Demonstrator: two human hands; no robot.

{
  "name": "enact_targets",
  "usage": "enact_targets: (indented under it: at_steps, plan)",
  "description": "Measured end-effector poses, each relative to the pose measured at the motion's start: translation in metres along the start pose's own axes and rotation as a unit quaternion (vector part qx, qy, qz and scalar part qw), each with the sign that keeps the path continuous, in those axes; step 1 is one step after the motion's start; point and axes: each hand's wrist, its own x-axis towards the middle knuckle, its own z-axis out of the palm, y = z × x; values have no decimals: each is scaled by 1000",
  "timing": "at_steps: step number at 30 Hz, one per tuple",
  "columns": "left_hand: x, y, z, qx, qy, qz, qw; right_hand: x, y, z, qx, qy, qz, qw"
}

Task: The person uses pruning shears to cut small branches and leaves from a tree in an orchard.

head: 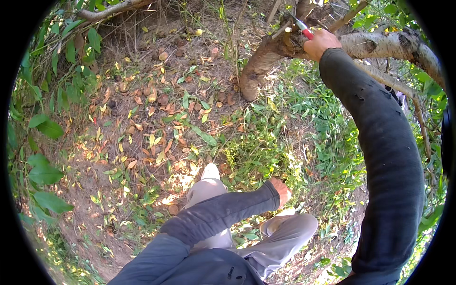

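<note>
My right hand, at the upper right, is wrapped around the red handle of a pruning tool. The tool's pale metal part points up and left, against the fork of a tree trunk; its tip is hard to make out among the twigs. Just left of the tool is a small pale round spot, perhaps a cut branch end. My left hand hangs low in front of my bent knee, above grass. Its fingers are curled and mostly hidden, and I cannot tell whether they hold anything.
A thick pale-barked branch runs right from the fork, with a thinner branch below it. Leafy shoots hang along the left side. Fallen fruit and dry leaves lie on the soil. Green weeds grow below the trunk.
</note>
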Motion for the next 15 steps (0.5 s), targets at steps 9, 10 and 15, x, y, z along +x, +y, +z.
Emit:
enact_targets:
  at_steps: [9, 10, 15]
  plan:
    - [-5, 6, -3, 25, 38, 23, 999, -29, 8, -6, -49, 40, -18, 998]
    - [-4, 5, -4, 25, 45, 31, 998, -38, 17, -1, -63, 36, -42, 996]
    - [-5, 4, -4, 14, 37, -5, 999, -92, 44, 37, 133, -53, -79, 987]
